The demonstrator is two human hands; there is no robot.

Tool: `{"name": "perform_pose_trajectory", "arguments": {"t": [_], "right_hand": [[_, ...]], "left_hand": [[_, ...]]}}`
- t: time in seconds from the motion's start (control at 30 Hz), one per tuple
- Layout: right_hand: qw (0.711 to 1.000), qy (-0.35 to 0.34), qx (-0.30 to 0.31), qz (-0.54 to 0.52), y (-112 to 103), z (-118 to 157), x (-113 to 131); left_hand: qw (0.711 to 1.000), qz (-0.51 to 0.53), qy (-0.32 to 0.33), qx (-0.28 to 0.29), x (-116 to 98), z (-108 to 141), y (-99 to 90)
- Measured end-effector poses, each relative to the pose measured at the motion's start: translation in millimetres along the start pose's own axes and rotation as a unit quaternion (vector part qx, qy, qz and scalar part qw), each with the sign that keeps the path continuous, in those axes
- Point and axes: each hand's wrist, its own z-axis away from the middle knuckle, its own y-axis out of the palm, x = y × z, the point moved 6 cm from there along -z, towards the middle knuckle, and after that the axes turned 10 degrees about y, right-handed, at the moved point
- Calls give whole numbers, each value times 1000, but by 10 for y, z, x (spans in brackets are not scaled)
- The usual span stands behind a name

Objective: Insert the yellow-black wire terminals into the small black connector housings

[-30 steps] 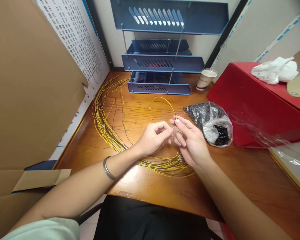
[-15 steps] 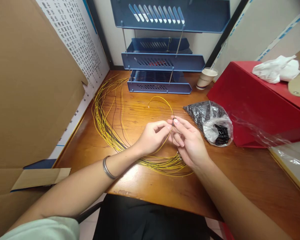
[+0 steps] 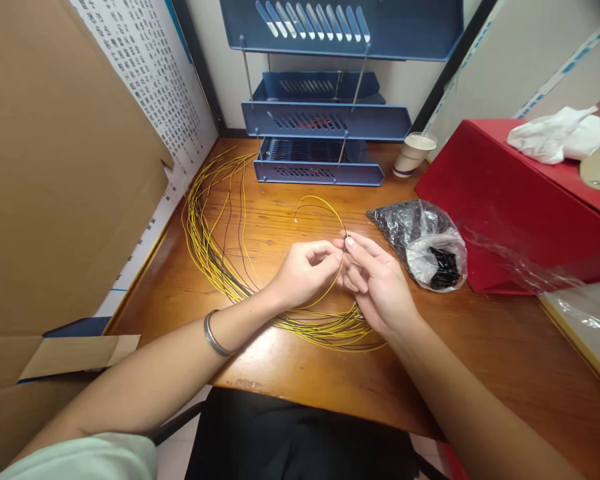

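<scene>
My left hand (image 3: 307,270) pinches a thin yellow-and-dark wire (image 3: 336,212) near the middle of the desk. My right hand (image 3: 377,273) touches it there, thumb and fingers closed on a small black piece (image 3: 347,244) on the wire. The wire's free end curls up and left over the wood. Below and left of my hands lies a large loose coil of yellow and dark wires (image 3: 203,250), passing under my left forearm. A clear plastic bag (image 3: 403,227) with small black pieces (image 3: 444,267) rests to the right of my hands.
A blue tiered rack (image 3: 317,173) stands at the back of the wooden desk (image 3: 505,360). A paper cup (image 3: 413,157) is beside it. On the right is a red box (image 3: 510,220) with white tissue (image 3: 557,137) on top. Cardboard (image 3: 70,167) rises at the left.
Both hands keep nearly the same position and grip. The wire's curled free end has shifted slightly down and left.
</scene>
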Motion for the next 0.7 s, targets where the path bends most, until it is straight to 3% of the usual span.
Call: {"name": "perform_pose_trajectory", "arguments": {"t": [0.53,0.7], "right_hand": [[1000,-2,-12,15,5,13,26],[1000,-2,-22,3,13,9,33]], "left_hand": [[998,44,-46,-1,53,18,36],[998,11,-60,-13,139,59,-2]]}}
